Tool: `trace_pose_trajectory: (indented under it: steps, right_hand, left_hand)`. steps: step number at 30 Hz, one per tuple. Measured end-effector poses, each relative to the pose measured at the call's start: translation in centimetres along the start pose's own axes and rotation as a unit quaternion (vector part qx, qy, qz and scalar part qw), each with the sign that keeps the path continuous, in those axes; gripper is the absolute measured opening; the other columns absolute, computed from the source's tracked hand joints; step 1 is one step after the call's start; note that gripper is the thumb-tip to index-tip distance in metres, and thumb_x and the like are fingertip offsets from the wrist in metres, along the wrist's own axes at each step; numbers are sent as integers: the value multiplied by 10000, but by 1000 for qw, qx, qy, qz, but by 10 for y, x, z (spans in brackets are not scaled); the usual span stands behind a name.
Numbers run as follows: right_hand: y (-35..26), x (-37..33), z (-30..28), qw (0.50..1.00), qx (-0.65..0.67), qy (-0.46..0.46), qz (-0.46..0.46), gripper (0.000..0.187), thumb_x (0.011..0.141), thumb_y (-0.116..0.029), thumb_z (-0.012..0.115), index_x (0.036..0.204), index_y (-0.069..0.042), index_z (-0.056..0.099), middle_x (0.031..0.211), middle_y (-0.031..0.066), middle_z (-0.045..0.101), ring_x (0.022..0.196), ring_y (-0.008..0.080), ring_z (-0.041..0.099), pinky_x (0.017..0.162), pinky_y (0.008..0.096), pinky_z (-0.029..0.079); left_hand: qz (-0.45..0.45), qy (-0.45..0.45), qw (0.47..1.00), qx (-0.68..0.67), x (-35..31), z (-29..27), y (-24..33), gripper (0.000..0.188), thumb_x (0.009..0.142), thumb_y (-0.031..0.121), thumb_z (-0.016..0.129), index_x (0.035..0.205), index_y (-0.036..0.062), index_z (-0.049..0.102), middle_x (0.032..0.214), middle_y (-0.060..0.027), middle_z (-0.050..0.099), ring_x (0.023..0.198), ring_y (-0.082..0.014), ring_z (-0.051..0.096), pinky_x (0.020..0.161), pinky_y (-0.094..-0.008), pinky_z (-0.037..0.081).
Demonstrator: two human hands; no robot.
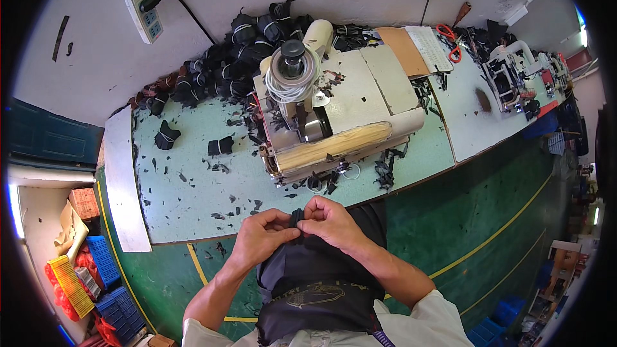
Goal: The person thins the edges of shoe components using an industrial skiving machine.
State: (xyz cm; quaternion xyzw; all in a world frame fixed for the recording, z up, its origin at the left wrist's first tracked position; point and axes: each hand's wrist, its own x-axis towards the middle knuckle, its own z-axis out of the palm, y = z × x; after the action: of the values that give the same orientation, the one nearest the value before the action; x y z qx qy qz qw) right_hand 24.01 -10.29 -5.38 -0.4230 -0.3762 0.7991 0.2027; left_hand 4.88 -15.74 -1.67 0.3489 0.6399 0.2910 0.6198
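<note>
In front of my lap, just off the table's near edge, my left hand [262, 234] and my right hand [330, 223] meet. Their fingers pinch a small bundle of black strips [296, 218] from both sides. What exactly the strips are made of is too small to make out. On the pale green table [183, 180] beyond lie two loose black bundles, one gathered with a light band [166, 135] and one flatter [220, 146]. Neither hand touches the cream-coloured bench machine [360, 83], which has a cone of white cord [292, 74] on top.
A heap of tied black bundles [238, 58] lies against the wall. Black scraps [385, 170] litter the table round the machine. Orange-handled scissors [450, 42] lie beside a paper sheet [429, 50] at the back right. A second machine [514, 74] stands farther right. Blue crates [121, 315] stack at lower left.
</note>
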Motion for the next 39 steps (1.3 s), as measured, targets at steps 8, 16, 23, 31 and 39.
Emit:
trace_pose_trajectory:
  steps: [8, 16, 23, 31, 39]
  right_hand:
    - [3, 2, 9, 992, -104, 74, -16, 177, 807, -33, 671, 872, -40, 506, 706, 1, 583, 635, 55, 552, 547, 226, 423]
    - [0, -3, 5, 998, -1, 47, -47, 326, 849, 25, 603, 1171, -22, 583, 874, 39, 661, 746, 71, 610, 671, 231, 503]
    - [-2, -8, 10, 986, -132, 59, -82, 350, 914, -43, 616, 1263, -30, 584, 916, 23, 669, 778, 50, 591, 703, 234, 506]
    - [2, -4, -8, 992, -83, 52, -75, 276, 870, 29, 549, 1132, -3, 627, 926, 55, 679, 753, 63, 600, 685, 240, 503]
    - [-9, -6, 11, 918, -214, 224, -248, 140, 916, 44, 610, 1051, 16, 638, 1013, 69, 710, 835, 61, 644, 694, 218, 525]
  left_hand:
    - [31, 69, 992, 96, -5, 16, 11, 267, 822, 104, 783, 1012, -62, 697, 858, -92, 737, 785, -105, 684, 705, -247, 543]
    - [2, 146, 989, -27, 1, 14, -7, 219, 838, 95, 722, 1015, -33, 722, 793, -61, 709, 701, -70, 623, 624, -236, 494]
    - [265, 232, 896, 270, 4, 27, -16, 220, 825, 97, 724, 1026, 9, 729, 847, -121, 714, 601, -206, 642, 592, -340, 526]
    - [48, 224, 966, -124, 8, 1, -17, 185, 913, 107, 664, 1033, -31, 694, 720, 16, 622, 570, -70, 520, 528, -216, 415]
    - [-59, 81, 847, -522, 0, 26, -7, 36, 948, 87, 621, 970, 115, 621, 841, -20, 669, 785, -163, 657, 719, -328, 548]
